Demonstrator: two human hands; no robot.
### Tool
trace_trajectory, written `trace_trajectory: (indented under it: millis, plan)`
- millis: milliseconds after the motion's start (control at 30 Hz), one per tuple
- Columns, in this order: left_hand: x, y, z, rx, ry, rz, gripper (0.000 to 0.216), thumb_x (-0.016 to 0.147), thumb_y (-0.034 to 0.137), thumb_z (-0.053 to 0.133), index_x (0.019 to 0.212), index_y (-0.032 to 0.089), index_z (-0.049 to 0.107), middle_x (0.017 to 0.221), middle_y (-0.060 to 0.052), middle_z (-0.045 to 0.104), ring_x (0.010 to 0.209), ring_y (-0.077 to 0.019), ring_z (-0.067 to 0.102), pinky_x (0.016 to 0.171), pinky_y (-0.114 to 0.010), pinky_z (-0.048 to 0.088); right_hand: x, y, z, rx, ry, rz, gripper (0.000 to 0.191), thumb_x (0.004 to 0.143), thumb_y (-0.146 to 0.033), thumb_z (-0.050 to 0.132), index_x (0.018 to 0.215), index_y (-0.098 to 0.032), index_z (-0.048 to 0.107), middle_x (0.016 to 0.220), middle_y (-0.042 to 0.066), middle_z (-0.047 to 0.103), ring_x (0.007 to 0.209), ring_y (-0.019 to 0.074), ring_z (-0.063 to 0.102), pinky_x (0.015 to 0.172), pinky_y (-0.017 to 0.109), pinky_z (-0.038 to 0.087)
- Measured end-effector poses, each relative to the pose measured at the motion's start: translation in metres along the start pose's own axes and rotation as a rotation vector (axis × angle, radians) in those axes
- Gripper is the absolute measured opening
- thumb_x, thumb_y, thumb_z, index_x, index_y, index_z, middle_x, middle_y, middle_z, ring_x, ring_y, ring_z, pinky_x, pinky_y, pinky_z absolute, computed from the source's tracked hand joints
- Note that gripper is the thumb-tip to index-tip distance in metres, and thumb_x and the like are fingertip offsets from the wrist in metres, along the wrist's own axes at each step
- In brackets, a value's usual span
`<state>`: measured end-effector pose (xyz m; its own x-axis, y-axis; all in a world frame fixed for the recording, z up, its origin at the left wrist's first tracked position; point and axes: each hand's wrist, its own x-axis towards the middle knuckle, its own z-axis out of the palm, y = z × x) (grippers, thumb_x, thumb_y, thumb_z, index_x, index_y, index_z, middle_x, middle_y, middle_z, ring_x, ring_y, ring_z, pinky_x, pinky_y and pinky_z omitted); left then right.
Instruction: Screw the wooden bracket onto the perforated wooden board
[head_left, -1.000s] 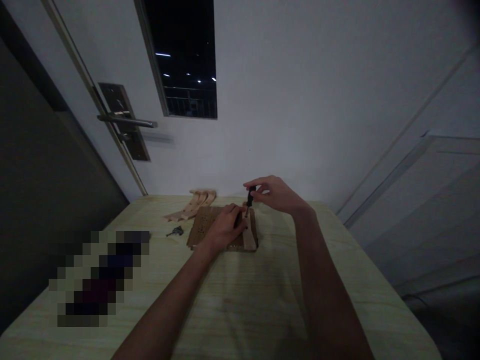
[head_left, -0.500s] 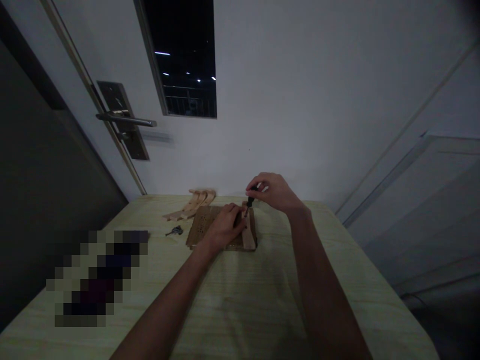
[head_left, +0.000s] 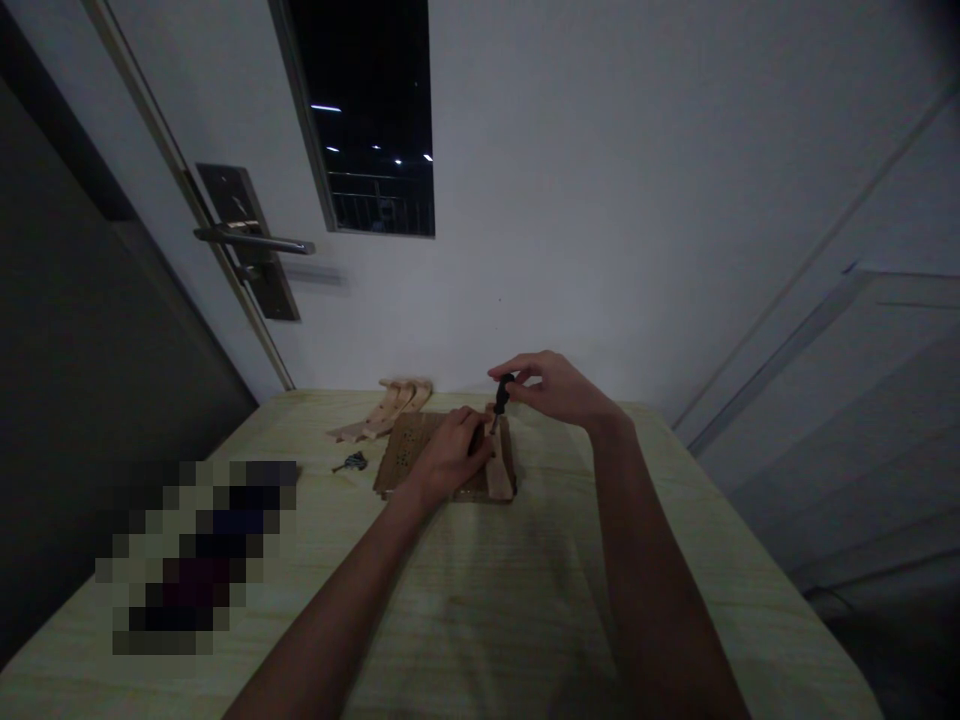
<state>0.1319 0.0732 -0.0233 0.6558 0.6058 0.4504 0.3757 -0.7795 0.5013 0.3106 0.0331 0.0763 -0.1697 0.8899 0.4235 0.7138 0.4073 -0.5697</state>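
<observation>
My right hand (head_left: 559,385) pinches the black handle of a small screwdriver (head_left: 503,393) between thumb and fingers. Its shaft points down, and the tip meets a pale wooden piece (head_left: 497,475). That piece lies lengthwise along the right side of a brown cardboard slab (head_left: 397,455). Fingers of my left hand (head_left: 454,450) are closed on the wooden piece near the screwdriver tip, with the palm over the cardboard. Whether a screw sits under the tip is too small to tell.
Several curved wooden pieces (head_left: 394,408) lie behind the cardboard to the left. A little pile of dark screws (head_left: 354,461) rests on the light wooden table (head_left: 525,620). A pixelated patch (head_left: 202,555) covers something at the left. Behind stands a white door with a metal handle (head_left: 259,240).
My right hand has shifted slightly right and loosened its fingers around the handle, so more of the screwdriver shows. My left hand and the wooden piece hold their places.
</observation>
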Motion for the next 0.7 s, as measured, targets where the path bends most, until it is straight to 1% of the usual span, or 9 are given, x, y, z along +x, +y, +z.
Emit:
trace_trajectory:
  millis: [67,167,267,367,467,600,700]
  plan:
    - [0.0001,-0.0005,0.0003,0.002,0.000,0.003,0.024,0.085,0.023,0.050,0.107,0.017,0.055,0.102,-0.008,0.057,0.098,-0.0217,0.054,0.089,-0.037,0.045,0.0001,-0.0004,0.0003,0.021,-0.002,0.003,0.028,0.078,-0.014,0.056,0.101,-0.019,0.070,0.093,0.005,0.071,0.073,0.0124,0.063,0.068,0.025,0.051]
    - [0.0005,0.0002,-0.0001,-0.003,-0.006,-0.002,0.023,0.085,0.023,0.051,0.107,0.017,0.055,0.101,-0.008,0.057,0.098,-0.0216,0.054,0.088,-0.037,0.045,0.0019,-0.0017,0.0003,0.058,-0.026,-0.033,0.030,0.079,-0.012,0.054,0.104,-0.020,0.068,0.094,0.004,0.070,0.071,0.0111,0.061,0.066,0.025,0.050]
    - [0.0008,0.0017,-0.0008,0.002,-0.008,-0.011,0.023,0.085,0.023,0.050,0.106,0.017,0.056,0.101,-0.008,0.057,0.098,-0.0219,0.054,0.087,-0.038,0.046,0.0043,-0.0033,-0.0005,0.040,-0.006,-0.053,0.020,0.078,-0.015,0.057,0.093,-0.019,0.070,0.087,0.003,0.069,0.066,0.0101,0.059,0.064,0.024,0.048]
    - [0.0008,0.0025,-0.0008,0.007,-0.011,-0.009,0.023,0.085,0.022,0.050,0.106,0.016,0.056,0.102,-0.009,0.057,0.098,-0.0218,0.053,0.087,-0.037,0.046,0.0062,-0.0042,-0.0005,0.008,0.038,-0.013,0.010,0.073,-0.020,0.067,0.081,-0.017,0.071,0.072,0.002,0.066,0.061,0.0100,0.056,0.061,0.024,0.045]
    - [0.0007,0.0028,-0.0007,0.012,-0.007,-0.002,0.023,0.085,0.022,0.049,0.106,0.015,0.055,0.102,-0.009,0.056,0.098,-0.0216,0.053,0.088,-0.037,0.045,0.0070,-0.0044,0.0006,-0.001,0.060,0.019,0.012,0.069,-0.025,0.072,0.077,-0.016,0.070,0.061,0.000,0.061,0.058,0.0098,0.053,0.057,0.023,0.042]
    - [0.0008,0.0028,-0.0008,0.026,-0.016,0.002,0.020,0.085,0.022,0.048,0.103,0.016,0.056,0.100,-0.008,0.056,0.096,-0.0215,0.054,0.088,-0.037,0.045,0.0063,-0.0050,0.0017,0.009,0.052,-0.006,0.015,0.070,-0.031,0.071,0.073,-0.017,0.066,0.057,-0.003,0.055,0.055,0.0085,0.048,0.056,0.023,0.038]
    - [0.0009,0.0022,-0.0004,0.036,-0.004,0.008,0.019,0.086,0.019,0.047,0.102,0.017,0.055,0.100,-0.008,0.056,0.096,-0.0211,0.053,0.089,-0.038,0.045,0.0054,-0.0055,0.0015,0.012,0.031,-0.007,0.022,0.069,-0.035,0.071,0.067,-0.016,0.061,0.056,-0.004,0.052,0.054,0.0080,0.046,0.055,0.022,0.037]
